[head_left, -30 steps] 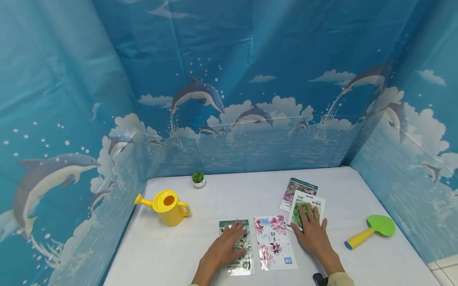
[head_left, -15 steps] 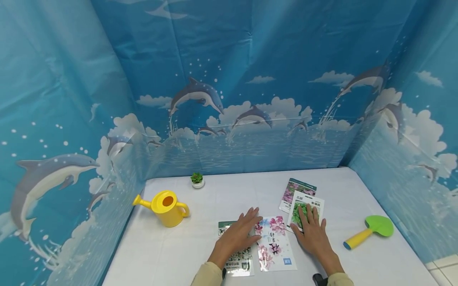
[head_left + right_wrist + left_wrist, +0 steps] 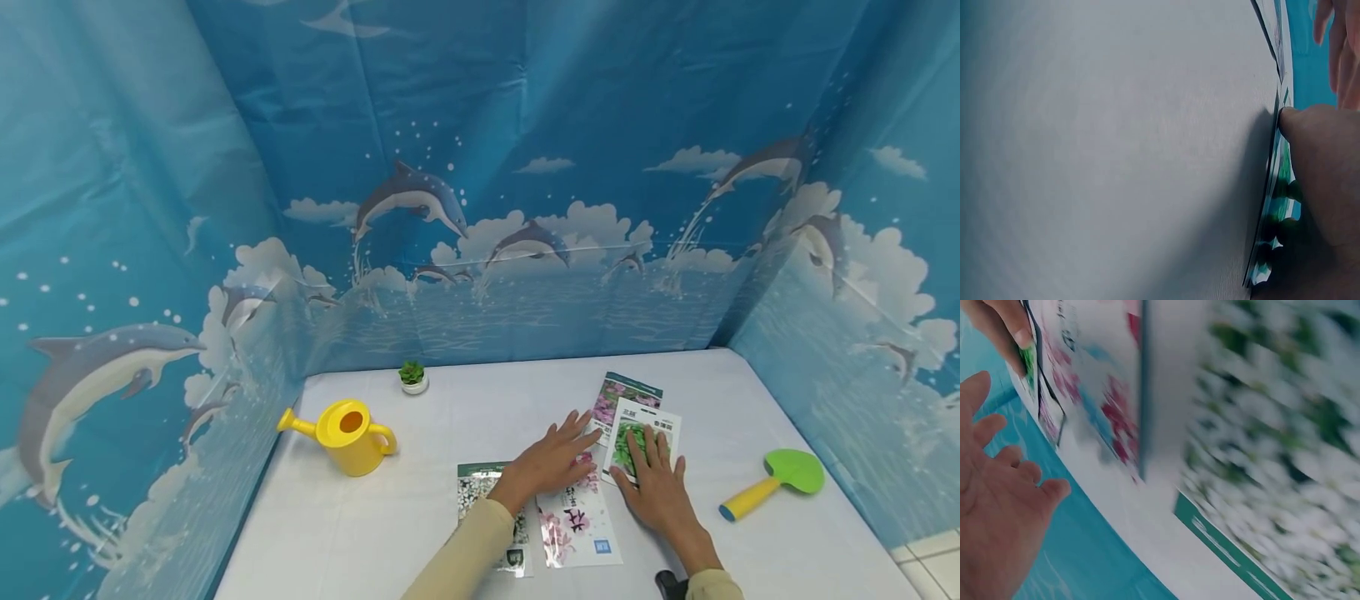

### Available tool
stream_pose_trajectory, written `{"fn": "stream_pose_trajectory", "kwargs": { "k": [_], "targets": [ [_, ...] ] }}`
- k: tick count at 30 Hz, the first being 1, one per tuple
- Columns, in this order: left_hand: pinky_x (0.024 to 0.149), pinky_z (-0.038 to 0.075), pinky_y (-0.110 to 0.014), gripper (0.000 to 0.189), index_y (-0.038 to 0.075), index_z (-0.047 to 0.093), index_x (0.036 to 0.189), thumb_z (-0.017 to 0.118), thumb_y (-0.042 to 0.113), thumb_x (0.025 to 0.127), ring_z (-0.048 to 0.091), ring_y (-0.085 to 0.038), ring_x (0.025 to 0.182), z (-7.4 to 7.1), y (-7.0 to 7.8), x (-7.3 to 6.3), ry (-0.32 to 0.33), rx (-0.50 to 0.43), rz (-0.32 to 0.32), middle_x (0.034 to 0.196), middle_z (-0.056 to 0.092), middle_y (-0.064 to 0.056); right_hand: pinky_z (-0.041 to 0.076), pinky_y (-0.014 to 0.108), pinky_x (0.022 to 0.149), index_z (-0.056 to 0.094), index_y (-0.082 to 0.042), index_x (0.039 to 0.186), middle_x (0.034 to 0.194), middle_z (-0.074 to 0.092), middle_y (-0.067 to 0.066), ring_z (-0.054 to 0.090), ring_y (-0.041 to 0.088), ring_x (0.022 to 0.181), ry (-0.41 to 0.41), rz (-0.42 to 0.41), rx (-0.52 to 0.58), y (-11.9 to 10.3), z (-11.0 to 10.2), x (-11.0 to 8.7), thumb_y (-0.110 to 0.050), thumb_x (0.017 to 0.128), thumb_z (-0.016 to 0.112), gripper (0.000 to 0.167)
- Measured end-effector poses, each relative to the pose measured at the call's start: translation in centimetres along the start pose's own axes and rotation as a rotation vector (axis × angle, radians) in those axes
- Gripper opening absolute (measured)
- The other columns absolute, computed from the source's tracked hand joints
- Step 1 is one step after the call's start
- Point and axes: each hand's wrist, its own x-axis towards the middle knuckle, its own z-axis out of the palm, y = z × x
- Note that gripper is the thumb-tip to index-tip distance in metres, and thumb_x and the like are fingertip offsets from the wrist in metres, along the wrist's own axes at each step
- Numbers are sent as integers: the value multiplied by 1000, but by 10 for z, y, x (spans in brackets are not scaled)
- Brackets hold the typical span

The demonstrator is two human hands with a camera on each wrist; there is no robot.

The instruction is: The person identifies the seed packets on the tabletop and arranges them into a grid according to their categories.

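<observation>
In the head view my left hand [image 3: 551,462] hovers, fingers spread, over the top of a white seed packet with pink blossoms [image 3: 573,525]. The left wrist view shows that palm with nothing in it. Under my left forearm lies a seed packet with white flowers [image 3: 474,483], partly covered by the sleeve. Flat on a seed packet with green leaves [image 3: 626,414] rests my right hand [image 3: 660,492], its fingers extended. The right wrist view has the thumb at this packet's edge [image 3: 1280,169]. Beneath its upper part sticks out a packet with purple flowers [image 3: 626,390].
A yellow watering can [image 3: 352,437] stands on the left of the white table [image 3: 382,533]. Behind it is a small potted plant [image 3: 412,377]. On the right lies a green toy trowel [image 3: 795,471] with a yellow handle. A dolphin-print curtain [image 3: 480,317] encloses the back and sides.
My left hand has lifted off the white-flower packet and swept right and away from me, over the pink-blossom packet toward the right hand. The right hand stays on the green-leaf packet.
</observation>
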Motion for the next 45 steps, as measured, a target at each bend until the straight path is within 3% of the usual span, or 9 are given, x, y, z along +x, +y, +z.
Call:
{"fn": "stream_pose_trajectory", "kwargs": {
  "k": [7,14,27,31,45],
  "targets": [
    [134,16,-35,65,29,27,173,47,46,115,7,-13,167,5,10,27,-90,22,-47,181,15,7,7,87,118,34,7,164,171,16,38,9,61,159,26,-7,16,-3,-3,-2,-37,106,68,80],
    [135,14,-37,66,25,24,174,45,45,115,6,-13,167,6,15,42,-146,39,-64,181,15,7,5,87,118,32,6,165,172,13,38,5,60,160,11,0,32,0,-1,-2,-37,107,66,81],
    [135,16,-37,59,29,29,172,38,45,117,14,-4,165,7,28,52,-232,154,-122,179,21,15,4,86,119,33,6,165,172,14,38,6,60,160,5,10,32,-1,-1,-3,-36,106,67,80],
    [135,17,-38,58,29,30,172,37,45,117,15,-4,164,7,29,54,-236,202,-123,178,21,15,4,86,119,32,6,165,172,13,37,6,59,160,3,11,34,0,0,-2,-37,106,67,81],
    [135,16,-41,60,29,26,173,38,45,117,15,-2,164,9,29,57,-236,231,-126,178,21,17,4,87,118,32,5,166,173,13,37,6,59,160,1,17,45,1,-1,-2,-38,106,67,82]
  ]
}}
